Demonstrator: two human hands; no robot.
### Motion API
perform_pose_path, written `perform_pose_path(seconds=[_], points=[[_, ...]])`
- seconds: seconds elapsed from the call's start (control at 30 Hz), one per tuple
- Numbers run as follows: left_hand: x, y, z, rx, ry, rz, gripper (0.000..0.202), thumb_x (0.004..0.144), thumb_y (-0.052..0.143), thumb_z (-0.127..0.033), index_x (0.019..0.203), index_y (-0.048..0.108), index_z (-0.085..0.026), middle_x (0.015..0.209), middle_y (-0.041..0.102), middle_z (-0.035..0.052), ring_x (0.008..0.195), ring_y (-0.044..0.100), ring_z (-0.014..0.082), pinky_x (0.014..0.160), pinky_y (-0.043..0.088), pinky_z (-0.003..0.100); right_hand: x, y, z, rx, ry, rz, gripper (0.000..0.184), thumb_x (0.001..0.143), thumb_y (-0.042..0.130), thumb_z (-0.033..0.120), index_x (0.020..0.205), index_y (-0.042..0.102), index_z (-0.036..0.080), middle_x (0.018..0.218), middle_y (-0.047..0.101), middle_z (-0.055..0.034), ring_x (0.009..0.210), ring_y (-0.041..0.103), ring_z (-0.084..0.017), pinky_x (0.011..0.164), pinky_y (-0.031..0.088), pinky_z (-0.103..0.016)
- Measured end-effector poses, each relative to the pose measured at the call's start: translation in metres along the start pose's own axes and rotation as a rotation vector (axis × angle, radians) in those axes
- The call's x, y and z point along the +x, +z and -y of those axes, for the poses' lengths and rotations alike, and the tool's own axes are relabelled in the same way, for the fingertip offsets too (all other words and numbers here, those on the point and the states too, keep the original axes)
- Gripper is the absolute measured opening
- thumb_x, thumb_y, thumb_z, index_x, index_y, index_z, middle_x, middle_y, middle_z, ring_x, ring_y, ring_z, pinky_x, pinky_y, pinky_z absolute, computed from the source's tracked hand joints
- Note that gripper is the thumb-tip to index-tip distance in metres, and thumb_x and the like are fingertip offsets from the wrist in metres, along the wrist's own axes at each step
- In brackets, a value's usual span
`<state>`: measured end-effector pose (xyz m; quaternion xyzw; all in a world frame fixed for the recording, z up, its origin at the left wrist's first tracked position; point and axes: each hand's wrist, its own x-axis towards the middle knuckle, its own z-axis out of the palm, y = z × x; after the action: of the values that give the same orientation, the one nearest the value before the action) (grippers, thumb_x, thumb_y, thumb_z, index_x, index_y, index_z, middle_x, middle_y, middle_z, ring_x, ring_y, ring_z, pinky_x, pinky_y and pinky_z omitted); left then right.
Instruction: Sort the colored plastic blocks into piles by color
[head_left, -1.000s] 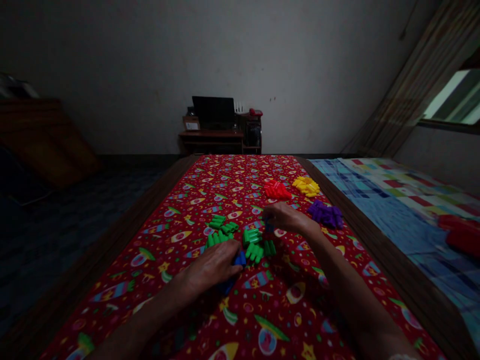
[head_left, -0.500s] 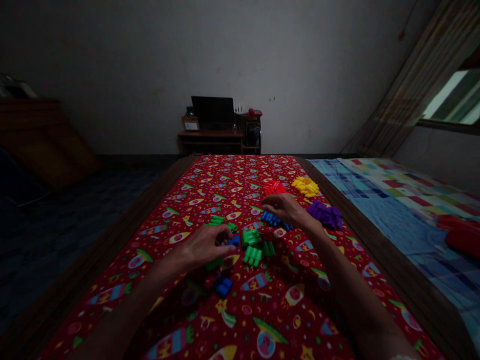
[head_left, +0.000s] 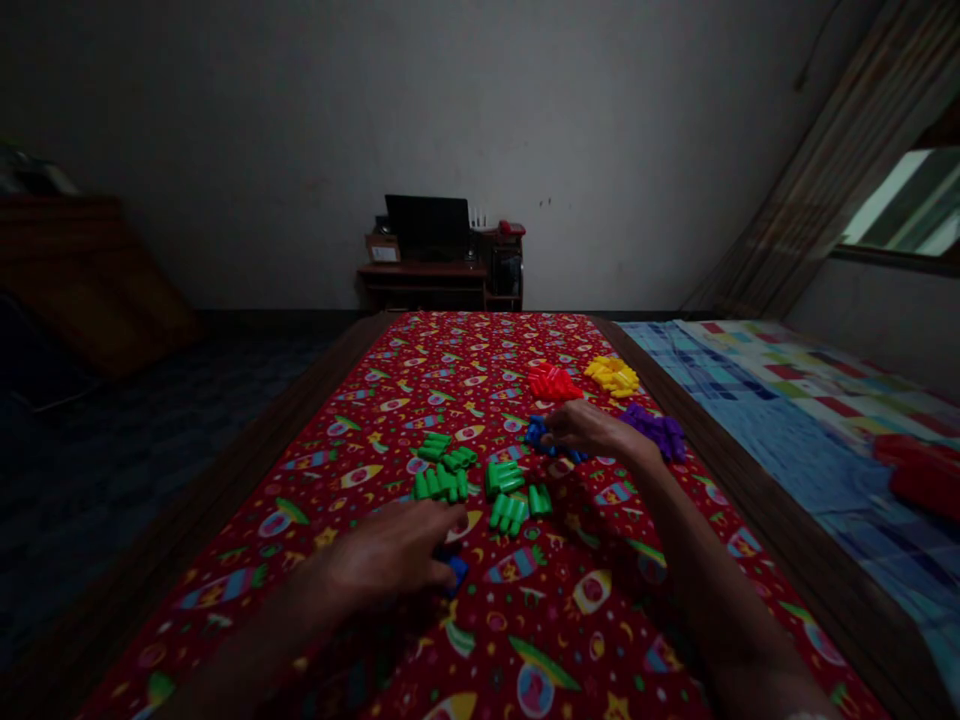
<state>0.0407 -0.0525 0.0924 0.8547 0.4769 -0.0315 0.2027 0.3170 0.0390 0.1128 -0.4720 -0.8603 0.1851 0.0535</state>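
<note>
My left hand [head_left: 405, 545] is low over the cloth at the near left, thumb and fingers apart. A blue plastic block [head_left: 457, 573] lies beside its thumb, partly covered by the hand; whether they touch is unclear. My right hand [head_left: 589, 428] reaches in from the right with fingers bent together at a small pile of blue blocks [head_left: 535, 433], pinching one at the pile's left end. Its fingers hide part of that pile. Several green blocks [head_left: 442, 484] lie in front of my left hand, and further green blocks [head_left: 504, 478] sit between both hands.
Beyond my right hand are a red pile [head_left: 553, 382] and a yellow pile [head_left: 613, 376]; a purple pile [head_left: 654, 433] lies by its wrist. A red patterned cloth [head_left: 510, 640] covers the table. A bed [head_left: 720, 420] adjoins on the right. A monitor [head_left: 429, 226] stands at the far wall.
My left hand has moved back toward me, from the green blocks to the near blue block; the blue block formerly at its fingers is gone from there. My right hand shifted slightly right and nearer.
</note>
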Motion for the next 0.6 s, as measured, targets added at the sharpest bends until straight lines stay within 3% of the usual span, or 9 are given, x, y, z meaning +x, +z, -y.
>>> perform_pose_path(seconds=[0.1, 0.17, 0.27, 0.33, 0.43, 0.53, 0.6], points=[[-0.006, 0.020, -0.009, 0.165, -0.035, 0.067, 0.053, 0.066, 0.066, -0.016, 0.119, 0.059, -0.024, 0.121, 0.064, 0.0073, 0.112, 0.059, 0.0273, 0.093, 0.046, 0.034, 0.000, 0.000, -0.015, -0.071, 0.097, 0.150, 0.015, 0.079, 0.061, 0.021, 0.068, 0.065, 0.013, 0.055, 0.047, 0.0036, 0.051, 0.037, -0.007, 0.049, 0.023, -0.022], [-0.002, 0.030, -0.007, 0.178, -0.012, 0.067, 0.054, 0.068, 0.064, -0.014, 0.121, 0.057, -0.023, 0.123, 0.063, 0.0082, 0.113, 0.058, 0.0266, 0.094, 0.046, 0.034, 0.001, 0.003, -0.018, -0.124, 0.160, 0.159, 0.010, 0.076, 0.062, 0.019, 0.071, 0.068, 0.014, 0.059, 0.054, 0.0013, 0.053, 0.043, -0.009, 0.049, 0.026, -0.021], [0.008, 0.032, 0.005, 0.085, 0.085, -0.001, 0.034, 0.077, 0.061, -0.023, 0.110, 0.060, -0.025, 0.112, 0.067, 0.0044, 0.101, 0.062, 0.0220, 0.086, 0.048, 0.029, 0.000, 0.005, -0.018, -0.216, 0.256, -0.017, 0.014, 0.074, 0.064, 0.015, 0.085, 0.073, 0.017, 0.077, 0.066, -0.0053, 0.066, 0.055, -0.014, 0.055, 0.033, -0.022], [0.016, 0.026, 0.014, -0.026, 0.130, -0.121, 0.028, 0.080, 0.062, -0.032, 0.107, 0.061, -0.025, 0.108, 0.068, 0.0036, 0.097, 0.063, 0.0206, 0.085, 0.049, 0.029, -0.002, 0.004, -0.013, -0.245, 0.287, -0.164, 0.019, 0.078, 0.063, 0.016, 0.093, 0.073, 0.018, 0.085, 0.069, -0.0089, 0.075, 0.059, -0.017, 0.061, 0.036, -0.024], [0.030, 0.013, 0.016, -0.205, 0.098, -0.334, 0.031, 0.079, 0.064, -0.041, 0.104, 0.063, -0.023, 0.105, 0.069, 0.0050, 0.095, 0.064, 0.0217, 0.084, 0.050, 0.031, -0.006, 0.001, 0.006, -0.134, 0.152, -0.251, 0.019, 0.087, 0.057, 0.023, 0.096, 0.073, 0.016, 0.082, 0.069, -0.0090, 0.072, 0.059, -0.016, 0.063, 0.037, -0.024], [0.040, 0.005, 0.009, -0.375, 0.034, -0.457, 0.031, 0.077, 0.064, -0.042, 0.099, 0.062, -0.021, 0.098, 0.071, 0.0035, 0.086, 0.066, 0.0203, 0.075, 0.052, 0.030, -0.009, 0.008, 0.039, 0.127, -0.139, -0.156, 0.023, 0.091, 0.054, 0.030, 0.100, 0.071, 0.016, 0.077, 0.068, -0.0044, 0.064, 0.056, -0.012, 0.059, 0.036, -0.022], [0.043, 0.005, 0.006, -0.427, 0.006, -0.517, 0.029, 0.076, 0.065, -0.043, 0.095, 0.060, -0.021, 0.093, 0.071, 0.0022, 0.083, 0.066, 0.0196, 0.072, 0.053, 0.030, -0.008, 0.017, 0.058, 0.218, -0.276, -0.092, 0.020, 0.089, 0.056, 0.026, 0.101, 0.070, 0.017, 0.077, 0.068, -0.0024, 0.063, 0.055, -0.011, 0.058, 0.036, -0.021]])
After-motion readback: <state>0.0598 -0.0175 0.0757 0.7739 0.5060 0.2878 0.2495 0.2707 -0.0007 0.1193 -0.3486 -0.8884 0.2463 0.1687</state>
